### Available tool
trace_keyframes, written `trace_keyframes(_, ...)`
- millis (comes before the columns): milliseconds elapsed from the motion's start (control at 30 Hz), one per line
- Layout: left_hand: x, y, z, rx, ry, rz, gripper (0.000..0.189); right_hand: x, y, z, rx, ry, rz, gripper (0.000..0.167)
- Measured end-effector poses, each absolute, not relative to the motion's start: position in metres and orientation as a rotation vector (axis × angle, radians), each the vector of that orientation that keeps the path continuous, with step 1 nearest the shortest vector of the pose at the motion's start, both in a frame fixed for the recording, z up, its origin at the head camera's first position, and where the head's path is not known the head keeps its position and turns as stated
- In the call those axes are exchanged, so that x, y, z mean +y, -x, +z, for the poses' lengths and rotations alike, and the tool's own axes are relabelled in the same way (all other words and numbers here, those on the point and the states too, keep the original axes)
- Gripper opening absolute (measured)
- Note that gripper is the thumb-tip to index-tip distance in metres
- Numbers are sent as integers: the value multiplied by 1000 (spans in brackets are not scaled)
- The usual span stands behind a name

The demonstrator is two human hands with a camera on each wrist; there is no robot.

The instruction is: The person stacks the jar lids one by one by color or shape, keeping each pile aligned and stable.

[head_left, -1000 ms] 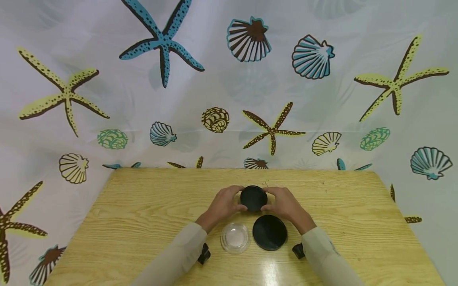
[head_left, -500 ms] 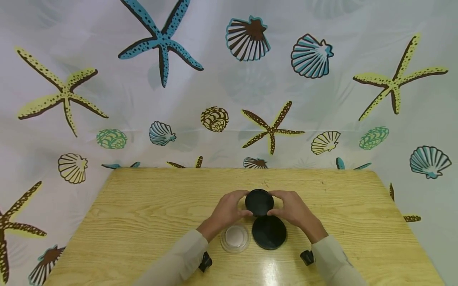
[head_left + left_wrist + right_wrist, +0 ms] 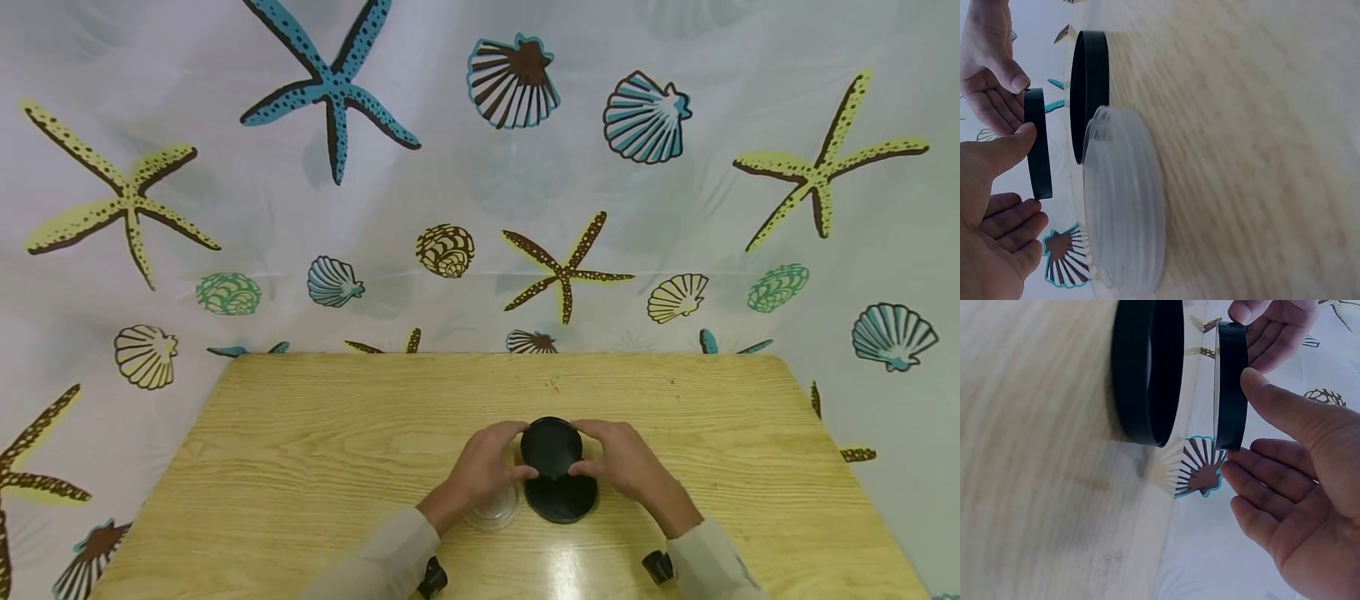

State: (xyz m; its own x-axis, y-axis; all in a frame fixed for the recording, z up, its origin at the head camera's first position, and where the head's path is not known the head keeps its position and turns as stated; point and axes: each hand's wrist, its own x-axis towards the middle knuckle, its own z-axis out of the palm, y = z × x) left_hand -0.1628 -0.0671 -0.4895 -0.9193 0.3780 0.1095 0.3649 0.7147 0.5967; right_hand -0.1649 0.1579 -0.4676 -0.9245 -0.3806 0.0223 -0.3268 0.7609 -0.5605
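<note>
A small round black lid is held level between both hands, above the table. My left hand pinches its left edge with thumb and fingers, and my right hand pinches the right edge. Below it, partly covered in the head view, a larger black lid lies hollow side up. Both wrist views show a gap between the held lid and the larger lid. To the left of the larger lid stands a clear, ridged round container, partly hidden by my left hand in the head view.
The wooden table reaches back to a white cloth printed with shells and starfish. Small black devices, one at the left wrist and one at the right, sit by the sleeves.
Both hands have carried the small lid toward the body and slightly right. It now overlaps the back part of the larger lid in the head view. The larger lid and container stay put.
</note>
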Motion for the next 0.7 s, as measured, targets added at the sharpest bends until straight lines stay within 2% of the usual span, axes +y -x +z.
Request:
trace_keyframes(333,-60,149,-493,2860,-624,992,60,166,151,-474,2820,552,-913,58)
trace_keyframes(700,-57,140,-496,2851,-630,992,60,172,141,-483,2835,654,-896,57)
